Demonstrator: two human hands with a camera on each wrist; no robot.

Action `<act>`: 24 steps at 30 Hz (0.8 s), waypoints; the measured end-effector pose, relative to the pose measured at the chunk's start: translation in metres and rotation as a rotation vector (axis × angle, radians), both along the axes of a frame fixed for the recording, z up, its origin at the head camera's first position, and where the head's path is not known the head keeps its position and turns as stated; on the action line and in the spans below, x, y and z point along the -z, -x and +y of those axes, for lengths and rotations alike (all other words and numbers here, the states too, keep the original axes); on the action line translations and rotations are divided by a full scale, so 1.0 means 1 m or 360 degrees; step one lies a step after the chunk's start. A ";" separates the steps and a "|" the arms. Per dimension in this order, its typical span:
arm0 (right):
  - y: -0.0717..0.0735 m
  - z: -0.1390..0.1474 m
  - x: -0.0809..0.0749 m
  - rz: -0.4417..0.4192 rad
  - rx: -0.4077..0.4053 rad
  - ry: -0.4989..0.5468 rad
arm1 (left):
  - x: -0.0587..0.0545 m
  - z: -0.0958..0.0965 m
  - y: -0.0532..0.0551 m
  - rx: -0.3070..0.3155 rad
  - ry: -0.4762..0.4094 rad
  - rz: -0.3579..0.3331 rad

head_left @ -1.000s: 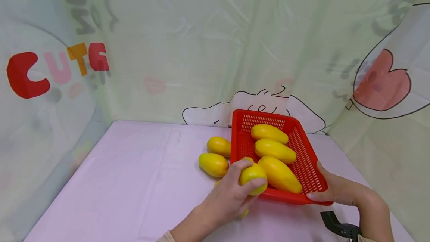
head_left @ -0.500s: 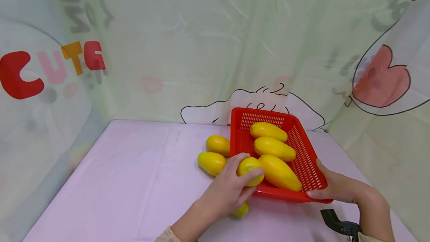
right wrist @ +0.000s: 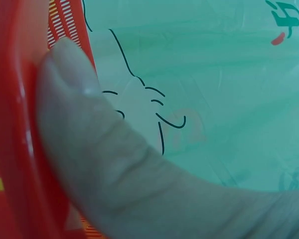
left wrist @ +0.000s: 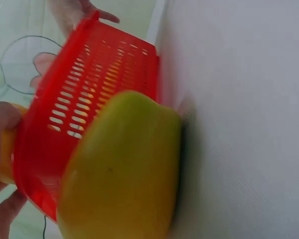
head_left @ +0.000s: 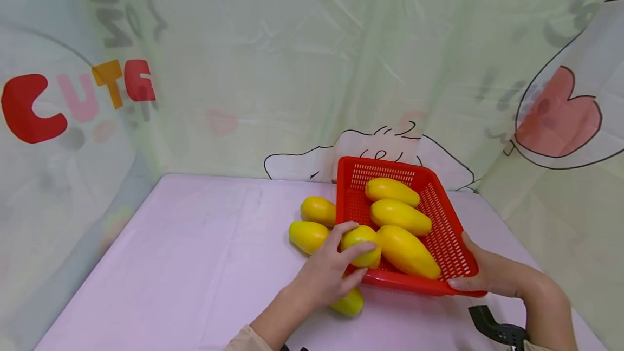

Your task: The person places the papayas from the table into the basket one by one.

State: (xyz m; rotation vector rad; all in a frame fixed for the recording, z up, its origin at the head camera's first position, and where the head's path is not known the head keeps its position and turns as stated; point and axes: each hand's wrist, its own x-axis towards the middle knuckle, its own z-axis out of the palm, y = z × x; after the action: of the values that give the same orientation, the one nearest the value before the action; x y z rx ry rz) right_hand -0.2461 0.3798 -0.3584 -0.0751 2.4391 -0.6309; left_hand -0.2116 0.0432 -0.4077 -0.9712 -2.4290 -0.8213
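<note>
My left hand [head_left: 325,270] curls its fingers round a yellow papaya [head_left: 362,244] at the near left corner of a red slotted basket [head_left: 414,285]. In the left wrist view the held papaya [left wrist: 7,154] shows behind the basket's rim. Three more papayas [head_left: 401,216] lie side by side inside the basket. My right hand [head_left: 497,271] grips the near right corner, its thumb [right wrist: 97,134] on the rim in the right wrist view. The basket stands tilted toward me. A greenish-yellow papaya [head_left: 349,303] lies under my left hand, large in the left wrist view.
Two papayas, one farther back [head_left: 318,210] and one nearer [head_left: 306,236], lie left of the basket on the pale cloth-covered table [head_left: 195,264]. A printed curtain [head_left: 244,69] hangs behind the table. A black strap-like piece [head_left: 494,326] sits by my right wrist.
My left hand has lowered the papaya slightly and shifted it left into the basket's near corner. More of the papaya beneath that hand shows. The right hand keeps its grip on the basket.
</note>
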 end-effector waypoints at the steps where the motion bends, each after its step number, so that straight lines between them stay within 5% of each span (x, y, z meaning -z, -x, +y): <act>1: 0.000 0.000 0.001 0.0003 -0.0005 -0.0003 | 0.002 0.000 0.001 0.0008 -0.0011 0.0011; 11: 0.000 0.001 0.001 0.0012 0.0013 0.0031 | 0.012 0.001 0.005 -0.0019 0.0043 0.0055; 19: -0.001 0.001 0.000 -0.0007 0.0022 0.0040 | 0.014 0.002 0.005 -0.0050 0.0282 0.0135; 24: 0.000 0.001 0.001 0.0007 0.0005 -0.0013 | 0.013 0.008 -0.001 -0.0088 0.0519 0.0056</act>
State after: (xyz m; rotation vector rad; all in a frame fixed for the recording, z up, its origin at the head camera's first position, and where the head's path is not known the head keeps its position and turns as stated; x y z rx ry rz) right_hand -0.2461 0.3809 -0.3589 -0.0692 2.4464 -0.6224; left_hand -0.2110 0.0510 -0.4209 -1.0149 -2.5956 -0.3911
